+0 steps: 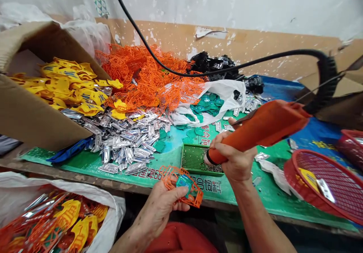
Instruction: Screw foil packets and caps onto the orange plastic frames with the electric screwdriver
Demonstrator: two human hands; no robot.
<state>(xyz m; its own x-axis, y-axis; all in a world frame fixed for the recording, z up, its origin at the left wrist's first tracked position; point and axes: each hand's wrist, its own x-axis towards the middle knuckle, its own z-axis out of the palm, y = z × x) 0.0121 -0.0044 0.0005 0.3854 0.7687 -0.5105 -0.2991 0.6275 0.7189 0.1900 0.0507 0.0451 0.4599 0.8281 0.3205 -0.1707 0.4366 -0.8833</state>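
Observation:
Near the table's front edge my left hand (pixel 167 196) grips an orange plastic frame (pixel 196 200), and its thumb presses on a teal plastic piece (pixel 183 181) lying against the frame. My right hand (pixel 236 156) is wrapped round an orange corded electric screwdriver (pixel 261 128), tilted down to the left. The tool's tip reaches into a green mesh tray (pixel 195 158) of small dark screws (pixel 215 168). Whether a screw sits on the tip, I cannot make out.
Silver metal plates (pixel 133 139) lie heaped at left beside a cardboard box (pixel 42 113) of yellow parts (pixel 68 83). Orange frames (pixel 147 75) pile behind. A red basket (pixel 295 170) stands right; a white sack (pixel 113 207) with mixed parts sits front left. A black cable (pixel 181 73) arches overhead.

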